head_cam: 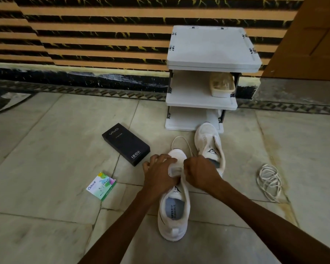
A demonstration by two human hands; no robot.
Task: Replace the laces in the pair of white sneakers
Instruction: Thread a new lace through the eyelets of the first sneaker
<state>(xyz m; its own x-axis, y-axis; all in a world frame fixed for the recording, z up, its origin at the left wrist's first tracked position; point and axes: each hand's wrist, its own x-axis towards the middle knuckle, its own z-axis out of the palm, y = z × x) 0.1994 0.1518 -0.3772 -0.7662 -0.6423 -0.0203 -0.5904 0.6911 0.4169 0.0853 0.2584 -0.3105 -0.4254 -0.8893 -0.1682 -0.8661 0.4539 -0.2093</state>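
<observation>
A white sneaker [174, 214] lies on the floor in front of me, toe pointing away. My left hand [159, 173] grips its forefoot from the left, fingers curled over the upper. My right hand [199, 173] is curled at the eyelets on the right side and pinches a white lace [181, 139], which loops out past the toe. The second white sneaker [210, 145] lies just behind and to the right, unlaced, toe toward the rack. A loose bundle of white lace [270, 181] lies on the floor to the right.
A white three-tier shoe rack [208, 103] stands against the striped wall, with a clear box [222, 86] on its middle shelf. A black phone box [126, 143] and a small white-green carton [101, 185] lie on the tiled floor to the left. A wooden door [309, 35] is at the right.
</observation>
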